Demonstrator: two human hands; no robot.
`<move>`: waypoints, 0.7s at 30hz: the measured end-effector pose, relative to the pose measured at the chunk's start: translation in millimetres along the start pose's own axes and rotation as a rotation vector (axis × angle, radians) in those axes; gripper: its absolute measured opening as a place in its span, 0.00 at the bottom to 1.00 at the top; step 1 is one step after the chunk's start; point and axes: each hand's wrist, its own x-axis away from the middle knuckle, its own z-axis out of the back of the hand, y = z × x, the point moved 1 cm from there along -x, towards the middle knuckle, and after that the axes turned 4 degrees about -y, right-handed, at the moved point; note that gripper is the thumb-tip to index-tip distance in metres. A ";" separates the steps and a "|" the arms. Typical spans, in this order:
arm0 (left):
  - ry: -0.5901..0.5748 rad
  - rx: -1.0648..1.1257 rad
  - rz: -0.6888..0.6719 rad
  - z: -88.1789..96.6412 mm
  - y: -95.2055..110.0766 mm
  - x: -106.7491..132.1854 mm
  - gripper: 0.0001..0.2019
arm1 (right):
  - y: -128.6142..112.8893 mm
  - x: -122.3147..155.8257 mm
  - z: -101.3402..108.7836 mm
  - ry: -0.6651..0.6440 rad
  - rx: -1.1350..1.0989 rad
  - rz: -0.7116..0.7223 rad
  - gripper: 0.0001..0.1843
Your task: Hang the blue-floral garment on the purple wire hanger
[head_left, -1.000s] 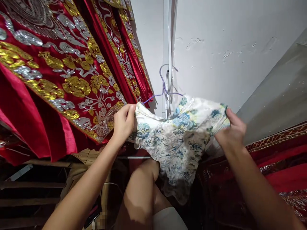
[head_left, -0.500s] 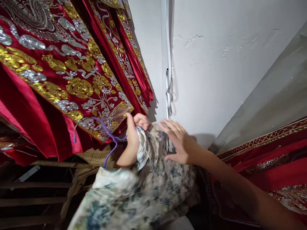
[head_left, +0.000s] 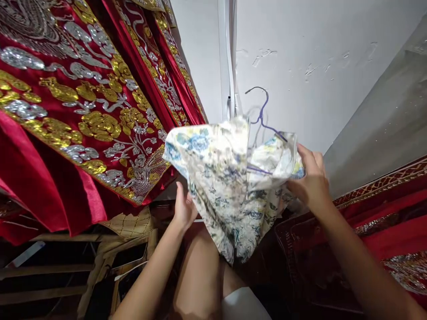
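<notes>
Apparently light and soft: shirt point(head_left: 213, 169), thin floral cloth with a puckered body, hangs mid-view before the wall point(head_left: 287, 58), folds loose, blurred in places. Clock taken from the shirt's middle. Hanger point(head_left: 261, 113), purple and slim, stands out at 1 o'clock, its lower part running into the shirt's opening. Right hand point(head_left: 312, 180), 3 o'clock: fingers clamped on the shirt's edge beside the hanger's end. Left hand point(head_left: 184, 210), 8 o'clock: thumb raised, fingers partly lost at the shirt's border; cannot tell whether they grip. Judgement: cloth likely slides on the thin hanger and collapses where unsupported; snagging the puckers seems the main risk. Best hold: shoulders, cloth and hanger pinched together.
</notes>
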 end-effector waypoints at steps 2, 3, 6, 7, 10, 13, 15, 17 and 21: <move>0.082 -0.075 -0.020 5.1 -11.9 1.5 0.38 | -13.3 -12.3 0.1 0.020 0.011 0.025 0.33; 0.119 -0.136 -0.041 5.1 -17.2 2.3 0.37 | -20.9 -16.5 -0.8 0.022 0.016 0.046 0.30; 0.185 -0.296 -0.121 2.6 -31.9 7.4 0.37 | -36.7 -14.2 -4.2 0.022 -0.012 0.192 0.28; 0.207 -0.320 -0.137 2.7 -37.3 10.5 0.37 | -38.2 -7.0 -5.8 0.033 -0.043 0.255 0.28; 0.229 -0.311 -0.049 6.8 -58.8 23.4 0.34 | -36.5 33.9 -17.8 0.027 -0.231 0.366 0.24; 0.213 -0.242 0.057 10.6 -84.3 38.4 0.33 | -42.5 94.8 -50.1 -0.131 -0.569 0.173 0.16; 0.239 -0.244 0.057 11.5 -98.0 47.1 0.35 | -54.5 136.9 -80.5 -0.191 -0.759 -0.145 0.11; 0.258 -0.280 0.052 12.6 -106.0 53.9 0.36 | -69.8 170.8 -109.9 -0.266 -0.946 -0.443 0.13; 0.235 -0.350 0.076 18.1 -102.5 64.4 0.38 | -87.3 186.9 -133.3 -0.242 -1.159 -0.691 0.25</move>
